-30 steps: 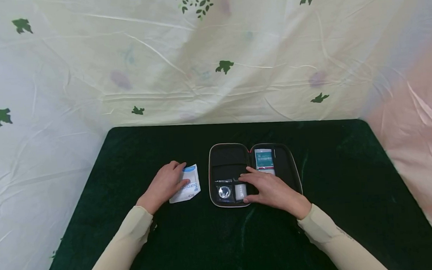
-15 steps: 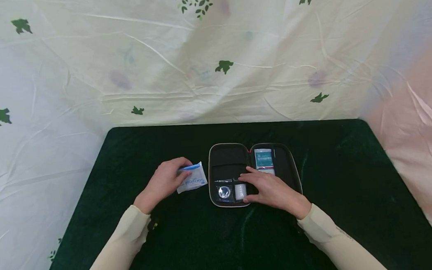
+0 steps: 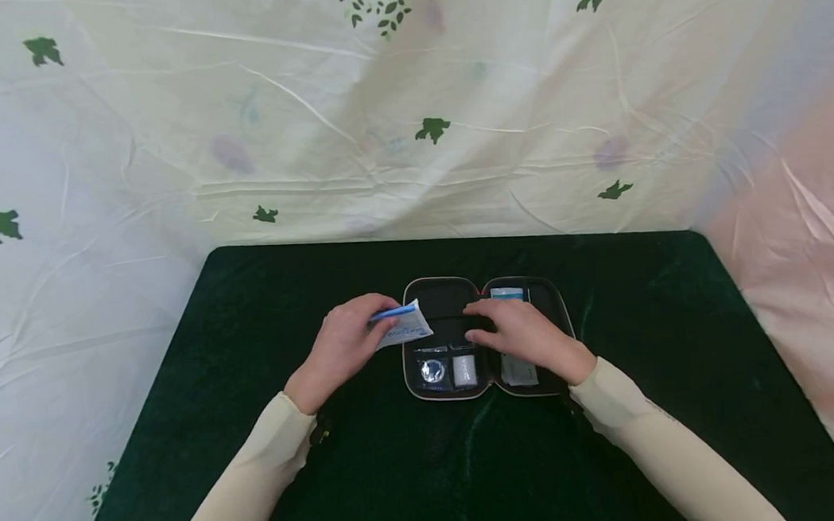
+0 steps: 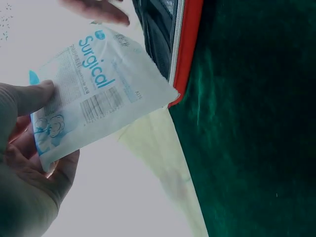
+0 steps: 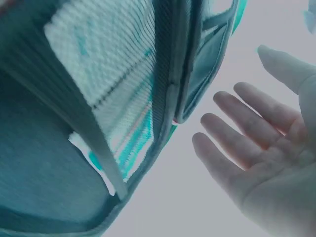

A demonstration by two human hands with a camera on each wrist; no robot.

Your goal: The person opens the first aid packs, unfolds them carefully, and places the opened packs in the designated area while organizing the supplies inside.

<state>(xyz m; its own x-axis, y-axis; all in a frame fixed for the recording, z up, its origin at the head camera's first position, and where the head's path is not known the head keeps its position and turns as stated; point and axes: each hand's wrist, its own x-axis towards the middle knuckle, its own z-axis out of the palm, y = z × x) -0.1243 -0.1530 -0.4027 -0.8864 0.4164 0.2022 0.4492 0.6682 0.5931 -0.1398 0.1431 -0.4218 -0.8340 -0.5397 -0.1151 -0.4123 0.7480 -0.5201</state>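
My left hand pinches a white paper packet between thumb and fingers, held up at the left edge of a black zip case. In the left wrist view the packet reads "Surgical" in blue. The case lies spread flat on the table, red along its outer edge. My right hand hovers over the case's right half with its fingers extended; the right wrist view shows this palm holding nothing. It partly hides a teal-and-white packet there.
In the case's left half sit a white roll and a shiny round item in clear wrap. A mesh pocket covers packets in the other half. Dark green cloth covers the table; pale patterned curtains surround it.
My left hand has lifted the packet off the table and carried it right, to the case. My right hand has moved slightly up and away, uncovering the lower part of the case's right half.
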